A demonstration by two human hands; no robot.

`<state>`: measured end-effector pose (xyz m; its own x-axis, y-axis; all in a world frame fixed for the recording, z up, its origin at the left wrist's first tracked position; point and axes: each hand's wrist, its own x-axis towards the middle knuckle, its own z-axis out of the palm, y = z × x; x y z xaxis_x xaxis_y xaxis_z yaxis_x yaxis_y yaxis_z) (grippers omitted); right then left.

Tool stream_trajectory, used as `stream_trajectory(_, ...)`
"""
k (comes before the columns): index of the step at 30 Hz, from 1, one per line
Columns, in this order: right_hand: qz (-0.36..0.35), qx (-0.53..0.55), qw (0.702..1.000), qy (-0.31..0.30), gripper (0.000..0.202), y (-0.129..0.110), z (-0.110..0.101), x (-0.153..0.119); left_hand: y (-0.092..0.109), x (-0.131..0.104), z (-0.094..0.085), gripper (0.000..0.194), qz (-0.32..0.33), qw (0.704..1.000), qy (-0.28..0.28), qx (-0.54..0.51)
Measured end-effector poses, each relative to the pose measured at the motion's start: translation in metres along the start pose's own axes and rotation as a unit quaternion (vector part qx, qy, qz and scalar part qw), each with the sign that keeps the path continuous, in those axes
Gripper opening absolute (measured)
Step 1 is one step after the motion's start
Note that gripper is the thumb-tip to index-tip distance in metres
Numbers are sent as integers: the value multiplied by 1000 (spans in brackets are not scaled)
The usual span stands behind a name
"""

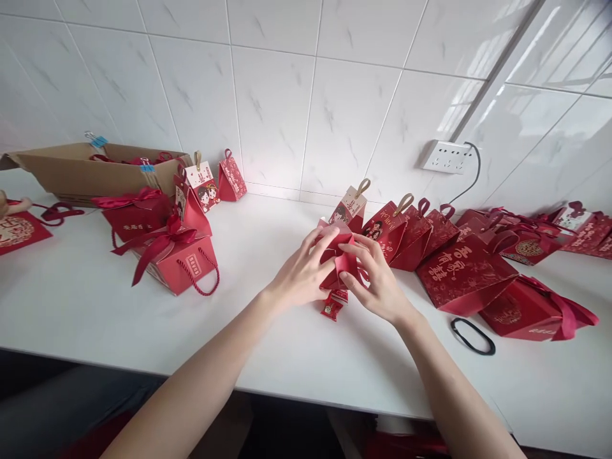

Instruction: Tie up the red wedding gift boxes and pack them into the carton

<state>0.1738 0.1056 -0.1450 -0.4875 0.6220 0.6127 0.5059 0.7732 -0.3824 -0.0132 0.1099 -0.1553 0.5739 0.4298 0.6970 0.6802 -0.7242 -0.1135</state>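
Note:
Between both hands is a small red paper gift box (pixel 345 262), its flaps partly open toward me. My left hand (pixel 306 264) grips its left side, with fingers over the top edge. At the right side, my right hand (pixel 375 275) has its thumb and fingers on a flap. Just below the box, a small red wrapped candy (pixel 331 310) lies on the white table. Right behind stands a finished-looking box with a cream top and gold loop (pixel 351 207). The inside of the held box is mostly hidden by my fingers.
Red gift boxes (pixel 459 274) line the right side, near a black oval ring (pixel 473 336). On the left are ribboned boxes (pixel 176 258) and a cardboard carton (pixel 57 169) holding red items. A power strip (pixel 447 157) is on the tiled wall. The table edge (pixel 287 392) runs in front.

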Motion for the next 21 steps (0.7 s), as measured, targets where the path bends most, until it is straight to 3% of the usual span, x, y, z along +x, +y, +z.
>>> stream_trajectory(7,30,54,998,32,30,3,6,-1,-1,-2,0,37,8,999,-29,12)
stream_trajectory(21,50,104,992,44,22,4,13,-2,-1,-1,-2,39,10,1000,-9,24)
